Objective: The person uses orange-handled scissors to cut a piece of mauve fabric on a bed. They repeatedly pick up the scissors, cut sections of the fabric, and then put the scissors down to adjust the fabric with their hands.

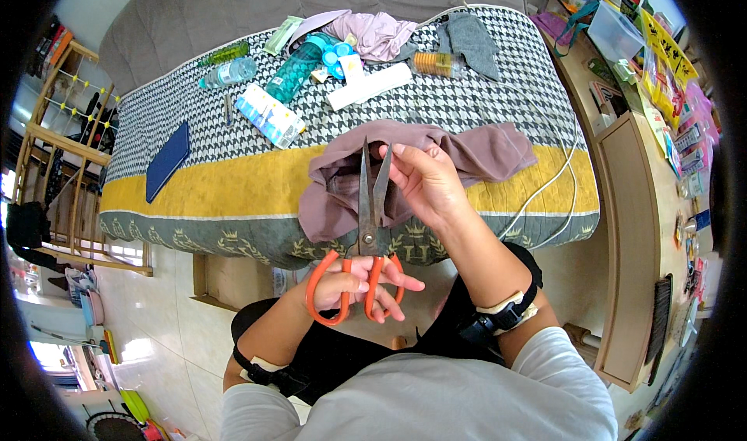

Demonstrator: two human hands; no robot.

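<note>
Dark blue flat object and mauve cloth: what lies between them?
In the head view, only bare bed cover separates the mauve cloth from the blue object.

The left grip (355,280) holds scissors (367,240) by the orange handles (312,289), 2 blades (363,188) parted, pointing far. The right grip (434,188) is at the right blade's tip. Mauve cloth (482,152) lies on the bed (233,184).

Left fingers (414,285) spread, right fingers (415,158) pinched
</note>
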